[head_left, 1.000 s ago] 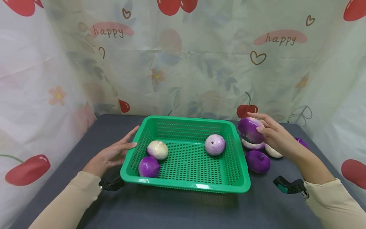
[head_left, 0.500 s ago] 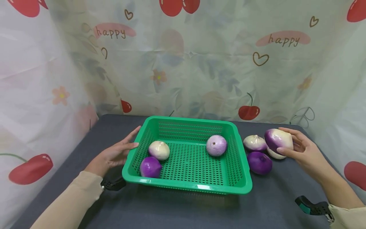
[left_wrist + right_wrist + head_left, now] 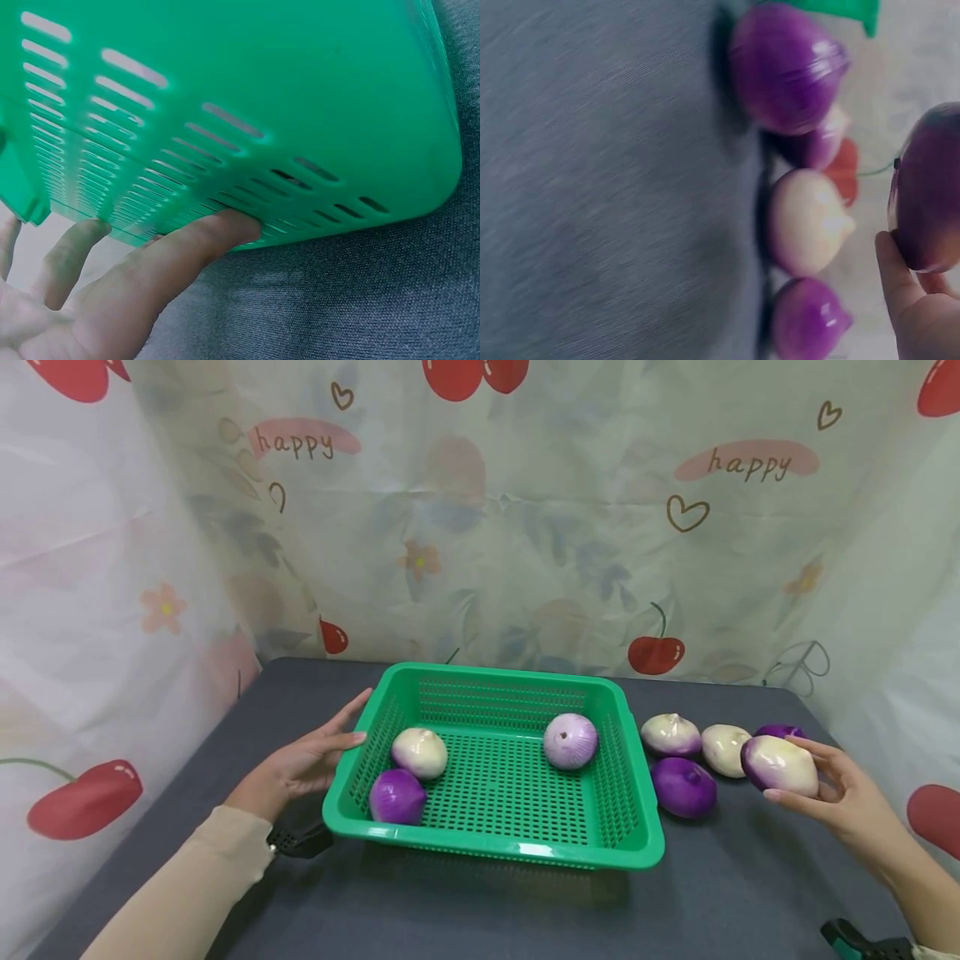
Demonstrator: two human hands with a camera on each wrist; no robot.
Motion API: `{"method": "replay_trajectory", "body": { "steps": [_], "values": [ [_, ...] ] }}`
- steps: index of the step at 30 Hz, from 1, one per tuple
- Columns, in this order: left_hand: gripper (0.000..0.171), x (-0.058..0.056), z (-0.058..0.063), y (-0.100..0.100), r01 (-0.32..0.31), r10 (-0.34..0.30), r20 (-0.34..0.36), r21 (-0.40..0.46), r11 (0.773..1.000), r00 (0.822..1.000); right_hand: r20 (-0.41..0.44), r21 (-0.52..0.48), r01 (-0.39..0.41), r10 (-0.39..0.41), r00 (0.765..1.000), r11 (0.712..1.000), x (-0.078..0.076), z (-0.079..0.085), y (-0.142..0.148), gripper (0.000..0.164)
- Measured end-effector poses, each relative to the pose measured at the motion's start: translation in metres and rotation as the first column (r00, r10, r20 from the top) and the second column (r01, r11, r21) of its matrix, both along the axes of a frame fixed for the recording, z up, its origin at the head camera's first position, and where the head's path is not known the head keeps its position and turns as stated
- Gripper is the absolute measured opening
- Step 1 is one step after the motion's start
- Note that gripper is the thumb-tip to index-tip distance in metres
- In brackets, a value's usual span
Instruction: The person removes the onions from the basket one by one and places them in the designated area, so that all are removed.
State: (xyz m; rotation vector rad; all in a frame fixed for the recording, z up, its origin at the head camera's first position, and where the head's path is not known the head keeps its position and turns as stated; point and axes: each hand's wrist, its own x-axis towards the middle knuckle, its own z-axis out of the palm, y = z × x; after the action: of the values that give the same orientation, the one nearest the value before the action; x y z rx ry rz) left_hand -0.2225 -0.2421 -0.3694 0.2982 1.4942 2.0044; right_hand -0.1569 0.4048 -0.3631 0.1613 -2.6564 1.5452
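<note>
My right hand grips a purple-and-white onion at the right of the table; in the right wrist view this onion shows its dark purple side. The fingers of my left hand lie fairly straight against the left side of a green plastic basket, fingertips at its slotted wall. Inside the basket, a white-topped onion and a purple onion sit at the left. A pale lilac onion is towards the right wall.
Right of the basket stand a white-and-purple onion, a deep purple onion and a cream onion. Another purple onion is partly hidden behind the held one. A printed curtain surrounds the dark table.
My right hand has carried its onion rightwards and lower, from beside the basket's right rim past the row of onions, its pale side now showing. The left hand stays at the basket.
</note>
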Motion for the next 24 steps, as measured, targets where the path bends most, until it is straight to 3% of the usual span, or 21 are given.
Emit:
{"method": "replay_trajectory", "body": {
  "steps": [6, 13, 24],
  "values": [
    [0.074, 0.001, 0.003, 0.001, -0.005, 0.005, 0.003, -0.004, 1.0, 1.0, 0.074, 0.099, 0.006, -0.013, 0.997, 0.995, 0.002, -0.019, 0.009, 0.072],
    [0.073, 0.002, 0.002, 0.002, -0.006, 0.006, 0.007, -0.003, 1.0, 1.0, 0.115, 0.271, -0.031, -0.001, 0.993, 0.962, 0.003, -0.036, 0.011, 0.077],
    [0.073, 0.002, 0.002, 0.002, -0.02, 0.02, 0.003, -0.006, 1.0, 1.0, 0.074, 0.24, -0.072, 0.056, 0.996, 0.968, 0.001, -0.046, 0.008, 0.079]
  ]
}}
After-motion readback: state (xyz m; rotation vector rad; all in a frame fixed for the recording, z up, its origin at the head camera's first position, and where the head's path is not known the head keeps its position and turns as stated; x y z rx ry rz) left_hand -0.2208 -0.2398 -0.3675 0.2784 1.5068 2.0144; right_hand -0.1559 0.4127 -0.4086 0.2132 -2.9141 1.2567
